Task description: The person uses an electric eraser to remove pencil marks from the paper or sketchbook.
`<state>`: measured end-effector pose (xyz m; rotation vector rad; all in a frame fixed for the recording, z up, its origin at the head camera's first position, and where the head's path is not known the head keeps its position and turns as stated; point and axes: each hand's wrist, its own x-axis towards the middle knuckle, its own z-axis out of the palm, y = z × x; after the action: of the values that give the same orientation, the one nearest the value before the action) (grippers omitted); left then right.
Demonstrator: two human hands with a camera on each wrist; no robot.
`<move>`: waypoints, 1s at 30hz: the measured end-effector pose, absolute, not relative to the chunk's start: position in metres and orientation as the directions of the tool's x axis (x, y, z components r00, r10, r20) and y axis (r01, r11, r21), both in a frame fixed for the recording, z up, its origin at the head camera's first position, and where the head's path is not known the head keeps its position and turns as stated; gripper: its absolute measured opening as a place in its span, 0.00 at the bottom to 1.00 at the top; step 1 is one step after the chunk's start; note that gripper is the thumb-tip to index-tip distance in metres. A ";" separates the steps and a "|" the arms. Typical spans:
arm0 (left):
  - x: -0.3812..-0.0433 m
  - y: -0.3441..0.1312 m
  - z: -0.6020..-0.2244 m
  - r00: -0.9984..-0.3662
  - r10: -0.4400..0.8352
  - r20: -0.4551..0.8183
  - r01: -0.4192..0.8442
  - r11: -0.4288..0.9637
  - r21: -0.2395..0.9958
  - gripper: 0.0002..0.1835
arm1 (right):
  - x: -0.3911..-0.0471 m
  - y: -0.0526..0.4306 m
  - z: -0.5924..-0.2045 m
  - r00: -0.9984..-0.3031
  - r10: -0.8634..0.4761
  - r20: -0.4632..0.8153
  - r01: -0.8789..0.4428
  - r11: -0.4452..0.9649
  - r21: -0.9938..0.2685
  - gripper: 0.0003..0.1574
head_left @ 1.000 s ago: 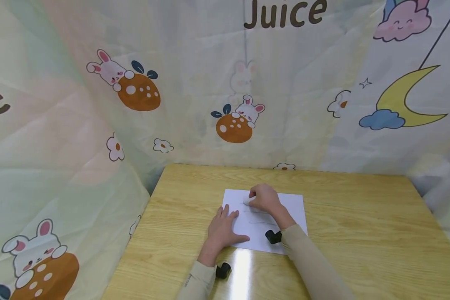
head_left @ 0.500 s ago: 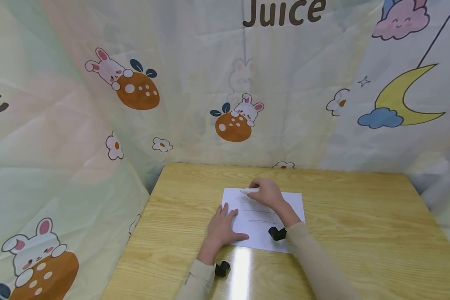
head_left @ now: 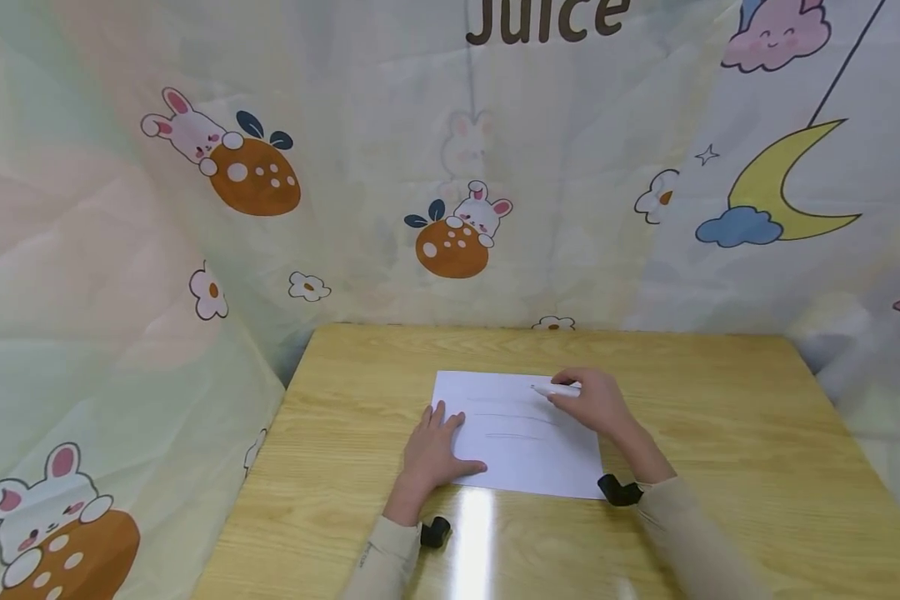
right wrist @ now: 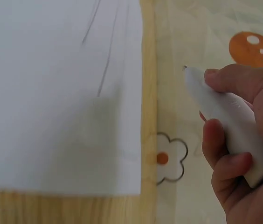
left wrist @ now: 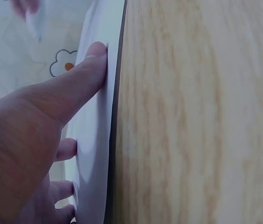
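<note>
A sheet of white paper (head_left: 525, 467) lies on the wooden table, with thin grey lines drawn across its upper half. My left hand (head_left: 429, 450) rests on its left part with the fingers spread; in the left wrist view the thumb (left wrist: 82, 74) lies along the near edge of the sheet. Over the upper right of the paper, my right hand (head_left: 592, 404) holds a thick white pen (right wrist: 231, 123) between thumb and fingers. Its dark tip points left in the head view and is raised off the paper in the right wrist view.
The wooden table (head_left: 360, 392) reaches back to a printed curtain (head_left: 375, 250) with rabbits, oranges and a moon. A black wrist camera (head_left: 619, 491) sits by the right cuff, over the sheet's near right corner; another black camera (head_left: 436, 532) is at the left cuff.
My right hand has lifted the pen from the upper left of the paper and carried it to the right. The left hand stays on the sheet. The head view has shifted slightly.
</note>
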<state>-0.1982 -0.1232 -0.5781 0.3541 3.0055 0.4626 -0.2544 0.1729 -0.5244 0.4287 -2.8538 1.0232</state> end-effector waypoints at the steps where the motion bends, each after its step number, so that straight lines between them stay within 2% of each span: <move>1: -0.198 -0.124 -0.578 -0.969 0.242 -0.042 0.217 0.926 0.310 0.54 | -0.251 0.179 -0.526 -0.960 -0.229 0.164 -0.281 0.734 -0.618 0.15; 8: -0.198 -0.127 -0.577 -0.971 0.233 -0.051 0.205 0.923 0.324 0.54 | -0.230 0.205 -0.537 -0.971 -0.212 0.115 -0.235 0.728 -0.644 0.12; 14: -0.201 -0.124 -0.575 -0.970 0.239 -0.051 0.208 0.917 0.340 0.54 | -0.220 0.213 -0.544 -0.968 -0.220 0.118 -0.245 0.749 -0.615 0.09; 20: -0.201 -0.123 -0.576 -0.969 0.243 -0.051 0.211 0.913 0.349 0.54 | -0.216 0.210 -0.550 -0.969 -0.208 0.135 -0.247 0.760 -0.601 0.09; 30: -0.200 -0.123 -0.579 -0.971 0.234 -0.056 0.204 0.925 0.320 0.54 | -0.216 0.201 -0.555 -0.974 -0.207 0.093 -0.220 0.771 -0.598 0.09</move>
<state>-0.2004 -0.1234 -0.5793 0.3412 2.9909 0.4823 -0.2159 0.2008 -0.5548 0.3538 -2.9358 0.9952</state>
